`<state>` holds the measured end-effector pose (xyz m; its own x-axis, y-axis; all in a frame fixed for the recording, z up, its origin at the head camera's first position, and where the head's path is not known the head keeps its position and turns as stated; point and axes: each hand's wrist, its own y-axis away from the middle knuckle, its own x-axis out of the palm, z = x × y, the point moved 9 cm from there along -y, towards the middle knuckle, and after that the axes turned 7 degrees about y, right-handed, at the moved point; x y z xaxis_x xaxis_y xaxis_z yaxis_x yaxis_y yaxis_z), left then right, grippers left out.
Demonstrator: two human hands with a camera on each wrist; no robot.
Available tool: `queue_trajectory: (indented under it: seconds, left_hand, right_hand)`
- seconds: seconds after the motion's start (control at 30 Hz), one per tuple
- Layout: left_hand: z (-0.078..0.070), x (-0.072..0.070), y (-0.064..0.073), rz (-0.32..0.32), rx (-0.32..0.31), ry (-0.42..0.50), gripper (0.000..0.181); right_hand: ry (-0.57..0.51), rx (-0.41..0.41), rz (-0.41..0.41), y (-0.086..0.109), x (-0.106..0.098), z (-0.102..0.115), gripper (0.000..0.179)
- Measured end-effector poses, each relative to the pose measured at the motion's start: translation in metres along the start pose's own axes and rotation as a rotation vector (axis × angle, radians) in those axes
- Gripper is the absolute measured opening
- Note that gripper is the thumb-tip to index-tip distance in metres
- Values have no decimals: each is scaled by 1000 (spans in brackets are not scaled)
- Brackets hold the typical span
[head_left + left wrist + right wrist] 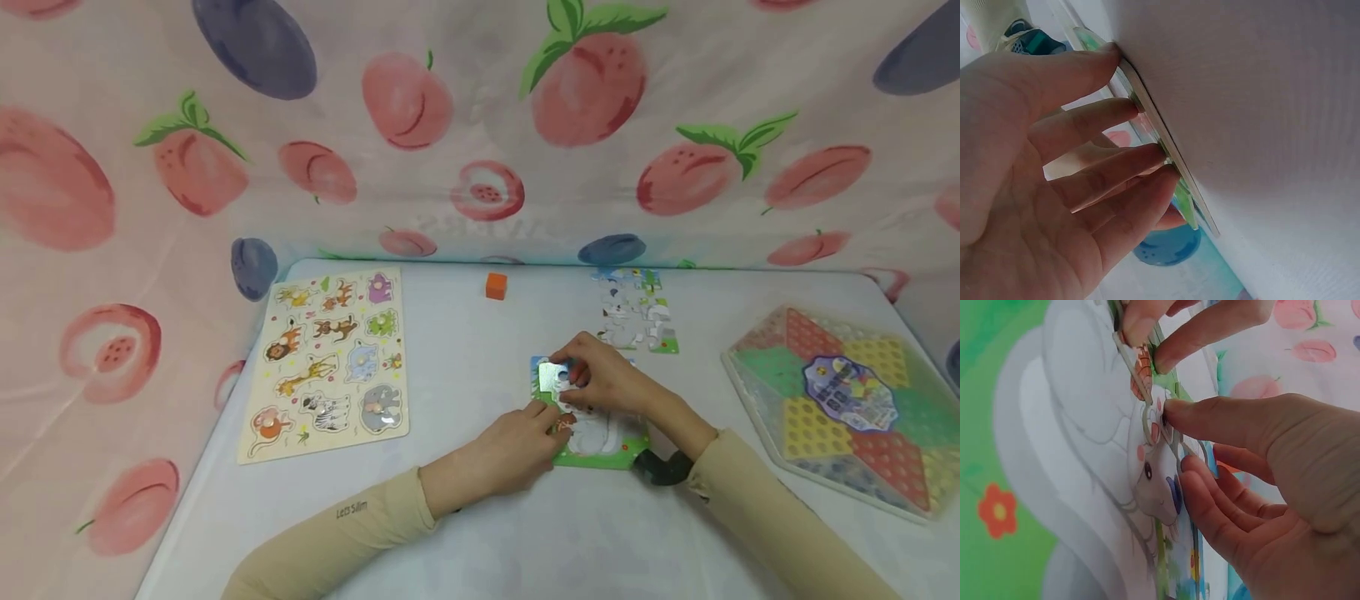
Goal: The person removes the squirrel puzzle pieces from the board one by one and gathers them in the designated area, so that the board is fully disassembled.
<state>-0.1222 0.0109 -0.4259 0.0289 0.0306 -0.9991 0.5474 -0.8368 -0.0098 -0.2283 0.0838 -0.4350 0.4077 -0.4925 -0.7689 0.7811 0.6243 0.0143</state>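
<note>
A jigsaw board (600,460) with a green border and a white cartoon animal lies on the white table between both hands. My right hand (611,379) is over its upper part, pinching a jigsaw piece (1171,434) between thumb and fingers, right at the picture's surface. Lower on the board's left side, my left hand (517,450) presses with extended fingertips. Its thumb touches the board's edge (1169,140) in the left wrist view. Close beside the right hand, the animal's face (1154,481) shows with a blue patch. Fingers hide part of the picture.
A wooden animal peg puzzle (330,437) lies on the left. An orange cube (495,286) sits near the table's back edge. Behind the board are several joined jigsaw pieces (637,312). A hexagonal clear-lidded box (840,400) with coloured pegboards stands at the right.
</note>
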Motion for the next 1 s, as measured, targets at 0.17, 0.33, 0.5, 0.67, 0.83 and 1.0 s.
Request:
queue_trajectory:
  seconds: [0.17,0.33,0.5,0.67,0.83,1.0]
  left_hand:
    - [1,1,-1,9,-2,11,42]
    - [2,1,0,8,-2,19,43]
    - [1,0,1,0,-2,30,42]
    - [0,2,1,15,-5,26,41]
    - [1,4,1,31,-16,22,42]
    - [1,3,1,14,-14,22,41]
  right_hand:
    - [-32,22,3,-2,0,-4,44]
    - [-11,6,24,-3,1,-2,42]
    - [28,-3,46,-5,2,-2,42]
    - [90,-3,51,-5,-1,-4,46]
    - [108,-6,51,-4,-4,-5,46]
    - [113,-25,28,-5,-11,-4,44]
